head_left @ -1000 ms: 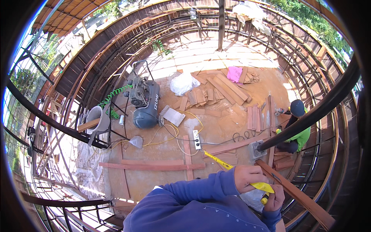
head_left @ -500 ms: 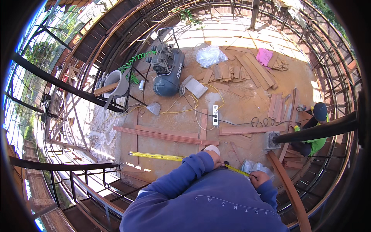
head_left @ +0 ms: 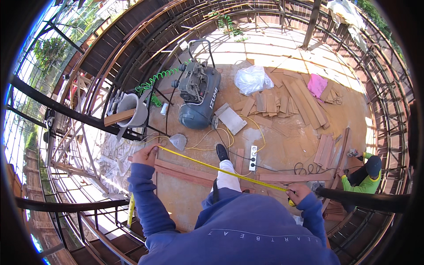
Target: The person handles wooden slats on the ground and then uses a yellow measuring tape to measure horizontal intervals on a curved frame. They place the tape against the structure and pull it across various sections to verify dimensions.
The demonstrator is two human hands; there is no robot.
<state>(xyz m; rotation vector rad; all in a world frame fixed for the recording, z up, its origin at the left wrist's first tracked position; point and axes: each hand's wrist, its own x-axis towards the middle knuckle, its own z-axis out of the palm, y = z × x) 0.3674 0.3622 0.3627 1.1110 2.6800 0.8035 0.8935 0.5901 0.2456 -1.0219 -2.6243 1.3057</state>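
Observation:
My left hand (head_left: 145,155) is closed, pinching a yellow tape measure blade (head_left: 221,170) out at left, level with my shoulder. The blade stretches across in front of my body to my right hand (head_left: 299,191), which is closed around the tape measure's case (head_left: 292,202), mostly hidden by the fingers. A yellow strip (head_left: 131,207) hangs below my left hand, behind the sleeve; whether it joins the blade I cannot tell. Below the blade are long reddish boards (head_left: 185,174) on the floor, my foot (head_left: 222,152) and a white power strip (head_left: 253,158).
An air compressor (head_left: 194,110) with a green coiled hose, a bucket (head_left: 137,109), wood pieces (head_left: 300,99), a white bag (head_left: 251,79) and cords lie ahead. A co-worker (head_left: 366,176) in green crouches at right. Curved metal railings (head_left: 366,198) surround me.
My hands have moved apart, the left going far out to the left and up, stretching the blade straight across. My foot now shows ahead. The view has shifted.

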